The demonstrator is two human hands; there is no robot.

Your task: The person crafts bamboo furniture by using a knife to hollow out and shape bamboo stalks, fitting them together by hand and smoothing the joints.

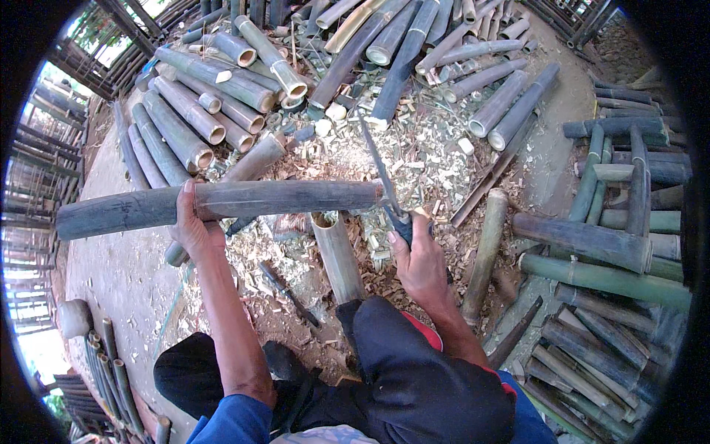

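Observation:
My left hand (pixel 198 233) is wrapped round a thick dark bamboo section (pixel 288 200), which lies nearly level across the view. In my right hand (pixel 420 259) is the dark handle of a machete (pixel 375 152), its long blade pointing up and away. The lower blade meets or passes close by the bamboo's right end; I cannot tell whether they touch. Below that end, a paler bamboo piece (pixel 340 259) stands tilted near my legs, its hollow mouth upward. A thin dark rod-like tool (pixel 288 294) lies on the ground between my forearms.
Wood chips (pixel 414 159) cover the ground ahead. Cut bamboo sections (pixel 177 129) lie at the far left, with more bamboo (pixel 399 63) at the back. Bamboo poles (pixel 606 274) are stacked on the right. A single bamboo piece (pixel 486 251) lies beside my right forearm.

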